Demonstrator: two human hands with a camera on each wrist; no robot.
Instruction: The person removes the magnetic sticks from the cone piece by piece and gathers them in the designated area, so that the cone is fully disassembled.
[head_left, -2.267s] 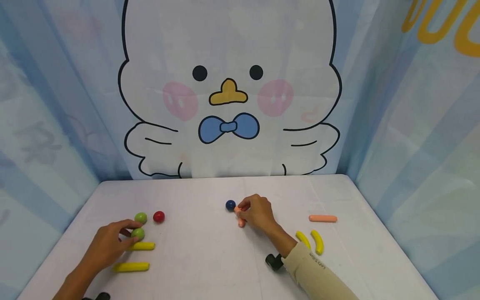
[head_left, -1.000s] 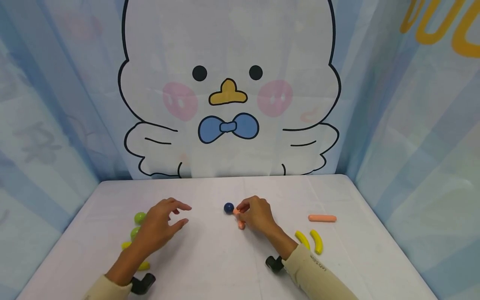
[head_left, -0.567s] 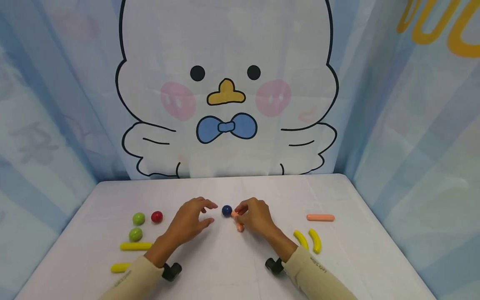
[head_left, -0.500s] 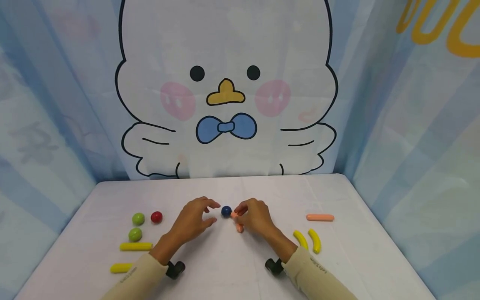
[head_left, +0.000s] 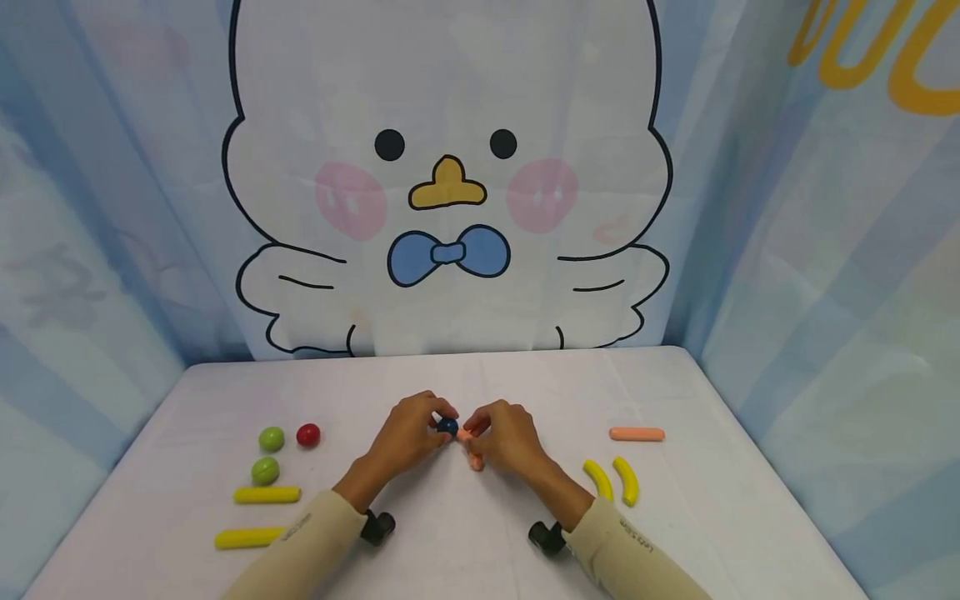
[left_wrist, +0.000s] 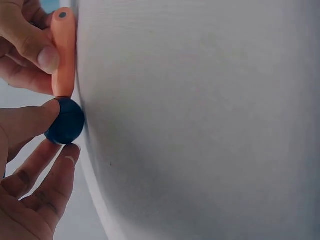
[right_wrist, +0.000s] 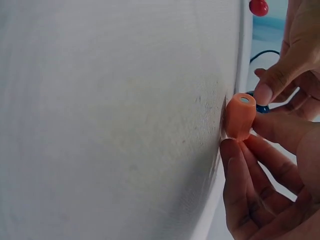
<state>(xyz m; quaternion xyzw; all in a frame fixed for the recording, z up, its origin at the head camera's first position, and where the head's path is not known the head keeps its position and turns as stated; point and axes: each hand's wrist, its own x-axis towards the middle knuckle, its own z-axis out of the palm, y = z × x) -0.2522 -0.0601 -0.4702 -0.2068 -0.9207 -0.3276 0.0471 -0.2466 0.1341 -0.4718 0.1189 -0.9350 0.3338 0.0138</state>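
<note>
On the white table [head_left: 465, 542] my left hand [head_left: 442, 421] pinches a small dark blue ball [head_left: 447, 426] between thumb and fingertips. My right hand [head_left: 472, 433] grips a short orange stick [head_left: 474, 458] lying on the table, its far end touching the ball. In the left wrist view the blue ball [left_wrist: 65, 121] meets the tip of the orange stick [left_wrist: 64, 55], with my thumb [left_wrist: 25, 125] on the ball. In the right wrist view the fingers [right_wrist: 250, 175] curl around the orange stick [right_wrist: 240, 117].
At the left lie two green balls [head_left: 272, 438], a red ball [head_left: 308, 434] and two yellow sticks [head_left: 266, 495]. At the right lie another orange stick [head_left: 637, 434] and two curved yellow pieces [head_left: 628, 481]. A cartoon bird backdrop [head_left: 450, 192] stands behind the table.
My left hand left the green balls, crossed to the middle and took hold of the blue ball. The right hand stayed on the orange stick.
</note>
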